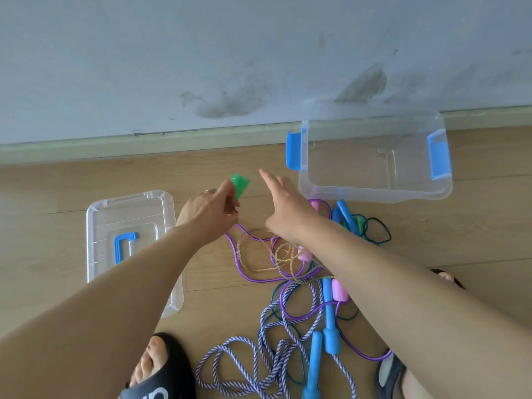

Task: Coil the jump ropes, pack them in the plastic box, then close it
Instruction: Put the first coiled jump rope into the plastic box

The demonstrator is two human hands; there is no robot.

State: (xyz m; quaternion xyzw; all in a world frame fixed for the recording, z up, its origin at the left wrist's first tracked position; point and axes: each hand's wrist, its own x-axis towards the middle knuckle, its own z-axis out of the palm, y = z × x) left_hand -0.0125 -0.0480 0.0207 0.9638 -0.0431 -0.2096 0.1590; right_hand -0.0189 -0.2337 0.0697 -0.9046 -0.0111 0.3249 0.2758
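Observation:
My left hand [211, 213] holds a green jump-rope handle [240, 185] up above the wooden floor. My right hand [283, 205] hovers beside it with fingers stretched out; thin multicoloured cord [283, 253] runs from under its palm, so whether it grips cord I cannot tell. Below lies a tangle of ropes: a purple cord [244, 269], a blue-and-white braided rope [250, 364] with blue handles [329, 318], pink handles [305, 253], and a dark teal rope [377, 234]. The clear plastic box [374, 191] with blue latches stands open and empty at the upper right.
The clear lid [98, 226] with a blue handle lies flat on the floor at the left, partly under my left forearm. A wall and baseboard [144, 142] run behind. My feet in dark sandals [161, 370] are at the bottom edge.

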